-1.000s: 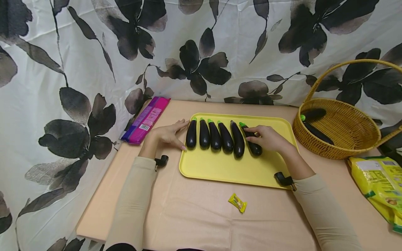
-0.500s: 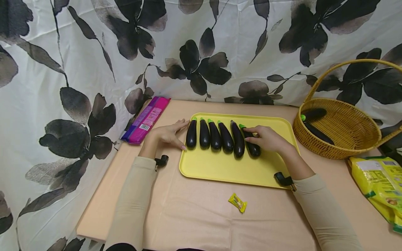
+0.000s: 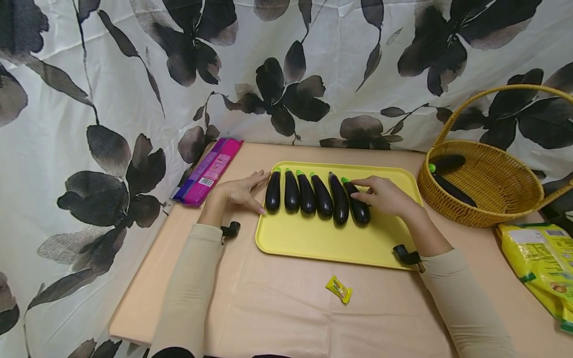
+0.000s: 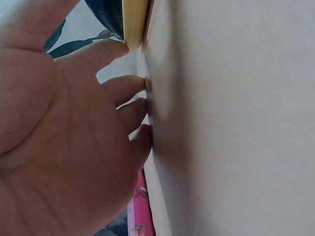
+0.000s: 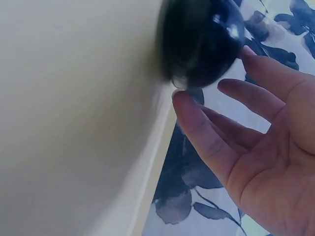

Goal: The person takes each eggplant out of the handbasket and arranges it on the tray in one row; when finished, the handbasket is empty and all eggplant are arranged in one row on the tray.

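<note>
A person's right hand (image 3: 382,196) has its fingers loosely parted, tips at the rightmost eggplant (image 3: 359,206) on a yellow tray (image 3: 304,238); whether they touch it or stop just beside it is hard to tell. Five more eggplants (image 3: 307,196) lie in a row left of those fingertips. The left hand (image 3: 241,193), fingers spread and holding nothing, is at the tray's left edge. Right of the right fingers stands a wicker basket (image 3: 506,189).
</note>
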The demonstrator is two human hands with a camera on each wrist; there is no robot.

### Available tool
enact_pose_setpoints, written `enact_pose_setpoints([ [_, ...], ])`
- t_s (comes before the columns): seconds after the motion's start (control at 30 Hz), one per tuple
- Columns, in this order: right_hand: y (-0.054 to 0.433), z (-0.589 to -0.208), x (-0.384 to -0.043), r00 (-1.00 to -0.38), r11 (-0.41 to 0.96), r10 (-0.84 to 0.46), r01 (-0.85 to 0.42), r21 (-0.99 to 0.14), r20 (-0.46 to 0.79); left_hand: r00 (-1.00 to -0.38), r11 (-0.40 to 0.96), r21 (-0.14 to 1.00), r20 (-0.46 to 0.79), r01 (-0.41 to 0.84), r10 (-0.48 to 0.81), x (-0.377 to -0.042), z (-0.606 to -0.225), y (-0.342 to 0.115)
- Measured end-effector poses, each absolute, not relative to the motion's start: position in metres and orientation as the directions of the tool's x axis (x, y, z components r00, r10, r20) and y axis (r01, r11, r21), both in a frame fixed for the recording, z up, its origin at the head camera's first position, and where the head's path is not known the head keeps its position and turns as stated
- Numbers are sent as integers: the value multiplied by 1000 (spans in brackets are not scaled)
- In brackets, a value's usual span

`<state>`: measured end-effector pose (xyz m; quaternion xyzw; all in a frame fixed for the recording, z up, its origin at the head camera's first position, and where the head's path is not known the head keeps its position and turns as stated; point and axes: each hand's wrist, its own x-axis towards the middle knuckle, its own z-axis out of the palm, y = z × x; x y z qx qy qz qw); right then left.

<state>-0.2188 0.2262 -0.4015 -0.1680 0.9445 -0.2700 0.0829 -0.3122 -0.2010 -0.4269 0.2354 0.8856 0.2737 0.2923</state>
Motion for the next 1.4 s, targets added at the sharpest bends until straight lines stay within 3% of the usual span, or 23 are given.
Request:
enact_pose_setpoints([
  [0.5,271,-353,-199,-962,751,-193,-272,-602,193,-714,748,607,-396,268,577,-313,-428,-201],
  [0.7,304,-338,-197,-965,807,-109,-226,-546,238,-715,743,614,-392,265,579,-312,-427,-201],
  [0.97,356,-335,-202,-980,838,-41,-140,-528,195,-709,731,630,-388,263,589,-312,-427,-202],
  [1.4,406,-350,-208,-999,851,46,33,-523,12,-706,724,640,-386,258,594,-314,-428,-203],
])
